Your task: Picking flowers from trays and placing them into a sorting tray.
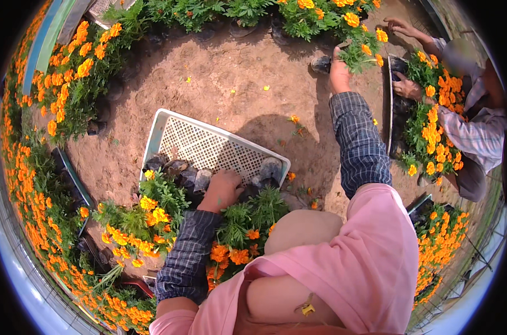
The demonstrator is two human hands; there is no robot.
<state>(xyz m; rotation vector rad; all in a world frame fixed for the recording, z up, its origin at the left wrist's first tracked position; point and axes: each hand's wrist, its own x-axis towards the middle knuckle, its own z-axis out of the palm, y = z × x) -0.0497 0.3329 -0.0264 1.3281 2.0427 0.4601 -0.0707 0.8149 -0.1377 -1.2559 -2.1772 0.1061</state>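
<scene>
A white perforated crate (200, 137) lies on the soil in front of me, with potted marigolds (172, 195) in dark bags tipped along its near side. My left hand (223, 188) reaches into this row; its fingers curl down against a dark bag, and their tips are hidden. Farther ahead on the right, my right hand (340, 75) is closed around a potted marigold (358, 54). That plant is tilted sideways, its dark soil bag (320, 65) showing left of the hand and its orange flowers to the right.
Marigolds (197, 12) in dark pots line the far edge, and more crowd the left side (69, 78). At the right, a co-worker's hand (407, 87) touches plants in another crate (391, 106). Fallen petals (266, 88) dot the bare soil. Another marigold group (440, 240) stands at lower right.
</scene>
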